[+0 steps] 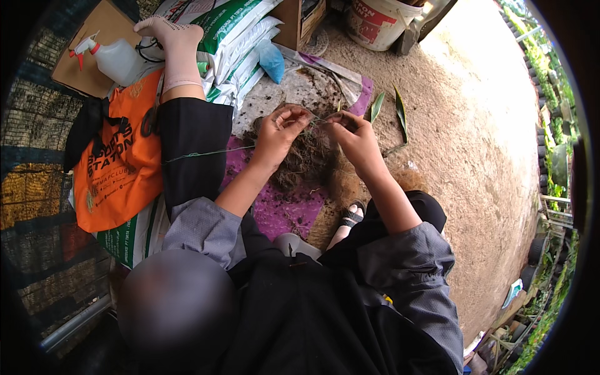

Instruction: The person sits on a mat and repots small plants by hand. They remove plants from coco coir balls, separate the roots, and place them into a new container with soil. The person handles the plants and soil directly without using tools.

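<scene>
Both hands meet above a dark clump of roots and soil [300,164], which lies on a purple sheet [286,215]. Between my fingertips runs a thin green string [206,153], whose length trails left past my left wrist and over a black-clad leg. My left hand [285,125] pinches it between thumb and fingers. Just to the right, my right hand [349,131] pinches the same string near a small tangle. Brown fibre [344,180] lies under my right wrist, blurred. Long green leaves [400,112] rest beyond my right hand.
Stacked plastic sacks [243,42] stand at the upper left, beside an orange bag [122,164] and a white spray bottle [117,61]. A blue bag [272,62] leans on the sacks. At the top is a white bucket [377,23]. Rough concrete ground [468,164] extends right.
</scene>
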The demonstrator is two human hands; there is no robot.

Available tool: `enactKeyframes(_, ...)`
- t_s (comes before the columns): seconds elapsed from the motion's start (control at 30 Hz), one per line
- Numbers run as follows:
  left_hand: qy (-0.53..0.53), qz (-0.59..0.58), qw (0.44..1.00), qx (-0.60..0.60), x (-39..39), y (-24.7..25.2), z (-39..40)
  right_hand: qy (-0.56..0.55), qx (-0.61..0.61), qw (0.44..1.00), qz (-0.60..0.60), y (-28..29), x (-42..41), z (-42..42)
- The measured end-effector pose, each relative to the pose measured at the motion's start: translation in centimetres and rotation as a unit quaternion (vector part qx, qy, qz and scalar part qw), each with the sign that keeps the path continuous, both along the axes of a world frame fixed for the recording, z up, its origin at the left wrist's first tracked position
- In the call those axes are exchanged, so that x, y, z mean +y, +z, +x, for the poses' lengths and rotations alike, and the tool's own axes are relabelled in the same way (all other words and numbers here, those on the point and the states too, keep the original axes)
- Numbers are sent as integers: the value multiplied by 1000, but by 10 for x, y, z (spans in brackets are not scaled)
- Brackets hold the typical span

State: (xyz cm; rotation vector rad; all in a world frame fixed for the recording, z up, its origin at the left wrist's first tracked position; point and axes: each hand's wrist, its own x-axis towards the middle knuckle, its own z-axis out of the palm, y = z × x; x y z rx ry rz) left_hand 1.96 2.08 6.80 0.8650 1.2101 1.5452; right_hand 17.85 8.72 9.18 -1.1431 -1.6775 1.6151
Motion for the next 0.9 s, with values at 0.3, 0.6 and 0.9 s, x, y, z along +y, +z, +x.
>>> enactKeyframes(0.3, 38, 23, 961, -273, 3, 6, -28, -85, 183, 975, -96, 8, 11, 7)
enactKeyframes(0.6, 97, 84, 930, -345, -11, 33, -87, -203, 296, 912, -200, 5, 38, 19)
enactKeyframes(0.9, 130, 140, 925, -329, -80, 68, -138, -276, 352, 870, -209, 12, 60, 31)
